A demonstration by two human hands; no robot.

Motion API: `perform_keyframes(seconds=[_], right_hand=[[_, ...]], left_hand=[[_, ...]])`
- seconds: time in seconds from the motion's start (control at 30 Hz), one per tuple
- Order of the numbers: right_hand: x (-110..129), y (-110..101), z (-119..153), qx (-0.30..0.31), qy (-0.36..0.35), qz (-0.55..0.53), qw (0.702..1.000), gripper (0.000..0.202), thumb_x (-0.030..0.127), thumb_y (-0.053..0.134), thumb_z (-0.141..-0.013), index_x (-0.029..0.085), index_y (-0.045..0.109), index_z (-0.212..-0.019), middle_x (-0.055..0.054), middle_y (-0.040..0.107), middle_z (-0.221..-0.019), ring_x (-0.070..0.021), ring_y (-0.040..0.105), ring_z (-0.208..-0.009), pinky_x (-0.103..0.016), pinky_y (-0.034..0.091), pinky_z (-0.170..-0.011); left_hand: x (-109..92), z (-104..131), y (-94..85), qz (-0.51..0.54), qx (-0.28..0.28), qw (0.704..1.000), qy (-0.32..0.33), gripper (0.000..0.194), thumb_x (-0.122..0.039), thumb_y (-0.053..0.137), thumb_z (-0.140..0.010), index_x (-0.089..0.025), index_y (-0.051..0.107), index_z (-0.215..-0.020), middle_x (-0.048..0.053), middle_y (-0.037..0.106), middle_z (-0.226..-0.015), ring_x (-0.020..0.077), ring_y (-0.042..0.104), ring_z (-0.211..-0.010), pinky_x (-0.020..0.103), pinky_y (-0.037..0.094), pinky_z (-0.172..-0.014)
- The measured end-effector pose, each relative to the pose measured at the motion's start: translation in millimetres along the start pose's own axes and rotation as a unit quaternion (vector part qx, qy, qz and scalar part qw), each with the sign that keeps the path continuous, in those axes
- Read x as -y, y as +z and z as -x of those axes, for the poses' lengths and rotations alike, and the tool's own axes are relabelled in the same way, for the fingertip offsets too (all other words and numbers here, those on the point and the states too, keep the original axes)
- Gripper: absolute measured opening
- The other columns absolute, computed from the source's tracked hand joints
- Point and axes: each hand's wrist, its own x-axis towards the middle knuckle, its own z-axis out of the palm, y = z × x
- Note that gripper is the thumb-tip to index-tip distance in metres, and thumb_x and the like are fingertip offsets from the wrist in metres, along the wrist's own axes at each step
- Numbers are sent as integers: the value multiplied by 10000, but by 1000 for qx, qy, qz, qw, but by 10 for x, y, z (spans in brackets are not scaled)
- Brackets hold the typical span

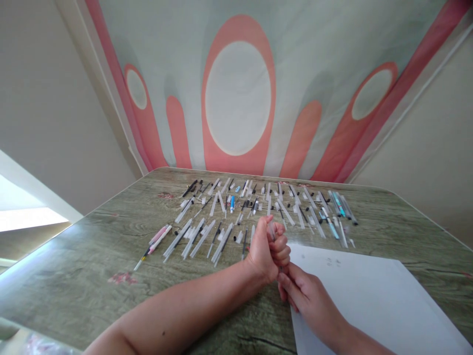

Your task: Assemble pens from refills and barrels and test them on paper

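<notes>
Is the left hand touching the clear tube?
Touching. The head view shows the left hand closed around the clear tube, whose upper part shows between its fingers.

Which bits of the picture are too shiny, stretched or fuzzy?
Head view: glare whitens the left edge of the table; head view: the sides of the backdrop lean outward, probably wide-lens stretch; head view: faint marks on the paper look too soft to read; head view: the thin clear piece in the left hand looks fuzzy.
</notes>
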Motion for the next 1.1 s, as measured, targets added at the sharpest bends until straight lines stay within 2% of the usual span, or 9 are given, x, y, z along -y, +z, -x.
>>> perform_keyframes(seconds=[0.43,0.63,0.77,0.93,1.03,1.1], right_hand=[[-4,-1,10,1,-6,14,1000,344,398,371,-937,192,487,-688,39,512,-568,-110,488,-530,-218,362,-552],[-11,12,-62,-10,7,-34,999,324,433,377,-927,199,494,-736,47,529,-560,-94,463,-446,-211,373,-495],[-62,-34,-116,-62,21,-52,997,268,474,440,-886,210,483,-880,37,584,-640,-93,471,-426,-205,359,-437],[-12,-106,-130,-131,3,33,991,286,485,498,-848,203,537,-825,32,554,-615,-120,511,-521,-218,385,-507],[56,-159,-128,-150,-25,62,986,302,467,482,-859,195,564,-756,4,582,-688,-133,527,-594,-228,404,-559],[53,-258,-136,-159,-28,72,984,314,465,471,-865,193,587,-757,-8,602,-706,-145,543,-627,-235,417,-583]], left_hand=[[14,-8,-23,-3,3,1000,-16,287,-447,414,-793,-210,364,-639,-99,130,-367,67,29,-330,188,35,-320],[-70,-3,17,-14,17,1000,12,338,-496,423,-827,-198,393,-668,-96,133,-400,67,53,-355,190,61,-345],[-170,-10,62,-25,20,999,35,386,-551,430,-834,-184,433,-712,-88,182,-440,66,144,-376,186,140,-382],[-166,14,112,-33,32,998,37,403,-571,438,-829,-175,467,-760,-80,237,-475,71,259,-398,189,256,-427],[-121,34,121,-53,31,997,50,420,-577,434,-828,-163,503,-828,-44,401,-564,90,424,-497,213,384,-535],[-90,46,97,-109,7,991,78,426,-567,435,-832,-163,522,-932,11,522,-735,125,529,-668,249,437,-649]])
